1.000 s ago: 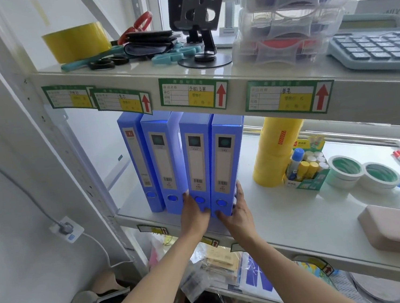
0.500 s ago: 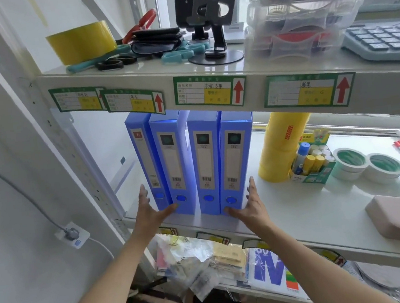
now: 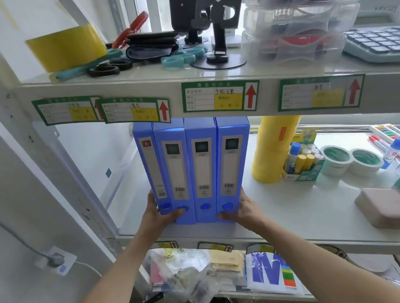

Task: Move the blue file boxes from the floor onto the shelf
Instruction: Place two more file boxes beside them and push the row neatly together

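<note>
Several blue file boxes (image 3: 196, 171) stand upright, side by side, at the left end of the middle white shelf (image 3: 298, 215), spines facing me. My left hand (image 3: 157, 215) presses the left side of the row, its thumb across the lower spines. My right hand (image 3: 244, 208) clasps the right side of the rightmost box, thumb curled under its front corner. Together the hands squeeze the row from both sides near its base.
A stack of yellow tape rolls (image 3: 274, 149) stands just right of the boxes, then a box of glue sticks (image 3: 300, 163), white tape rolls (image 3: 336, 160) and a pink block (image 3: 385, 206). The upper shelf's labelled edge (image 3: 220, 98) hangs right above the boxes. A shelf upright (image 3: 61, 164) stands left.
My hands moved in from flat against the shelf front to clasp both sides of the row. The boxes now stand straighter and tighter together.
</note>
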`<action>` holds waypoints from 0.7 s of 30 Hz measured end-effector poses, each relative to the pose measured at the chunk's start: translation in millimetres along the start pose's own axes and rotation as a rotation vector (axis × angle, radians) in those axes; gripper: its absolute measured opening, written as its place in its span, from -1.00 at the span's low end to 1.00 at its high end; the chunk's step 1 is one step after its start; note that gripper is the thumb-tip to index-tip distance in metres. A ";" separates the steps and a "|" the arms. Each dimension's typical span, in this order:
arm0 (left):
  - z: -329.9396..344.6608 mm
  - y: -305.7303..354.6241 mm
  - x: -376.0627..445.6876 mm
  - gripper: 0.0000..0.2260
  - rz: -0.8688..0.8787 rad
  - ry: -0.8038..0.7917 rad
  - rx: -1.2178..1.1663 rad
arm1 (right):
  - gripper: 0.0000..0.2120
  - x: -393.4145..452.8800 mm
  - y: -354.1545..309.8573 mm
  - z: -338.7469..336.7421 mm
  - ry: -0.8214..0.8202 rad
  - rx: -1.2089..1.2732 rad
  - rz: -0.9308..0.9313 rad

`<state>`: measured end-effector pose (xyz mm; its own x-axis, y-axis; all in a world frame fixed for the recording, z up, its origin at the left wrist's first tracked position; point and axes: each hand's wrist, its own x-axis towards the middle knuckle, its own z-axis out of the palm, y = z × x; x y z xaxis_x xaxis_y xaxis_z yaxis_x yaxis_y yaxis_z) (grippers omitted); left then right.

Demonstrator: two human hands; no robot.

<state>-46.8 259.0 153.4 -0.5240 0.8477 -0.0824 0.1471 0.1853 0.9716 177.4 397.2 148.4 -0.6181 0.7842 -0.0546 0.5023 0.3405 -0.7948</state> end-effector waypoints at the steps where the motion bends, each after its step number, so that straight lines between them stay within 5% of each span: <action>1: -0.3 -0.5 -0.6 -0.10 -0.003 0.012 0.005 | -0.21 -0.4 -3.2 1.8 0.001 -0.004 -0.001; 5: 0.0 2.2 -2.9 -0.08 0.036 0.047 0.070 | -0.38 0.0 -6.8 6.3 0.020 0.007 0.019; 9: 3.5 4.3 2.9 -0.26 0.053 0.119 0.146 | -0.33 -2.2 -7.7 10.0 0.055 0.035 0.037; 21: 0.6 -4.4 13.1 -0.40 0.009 0.079 0.185 | -0.27 -1.3 -7.8 17.0 0.138 0.125 0.059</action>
<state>-53.8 269.5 147.9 -0.5852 0.8095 -0.0486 0.3005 0.2721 0.9141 164.0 384.7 144.3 -0.4972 0.8673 -0.0266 0.4507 0.2319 -0.8620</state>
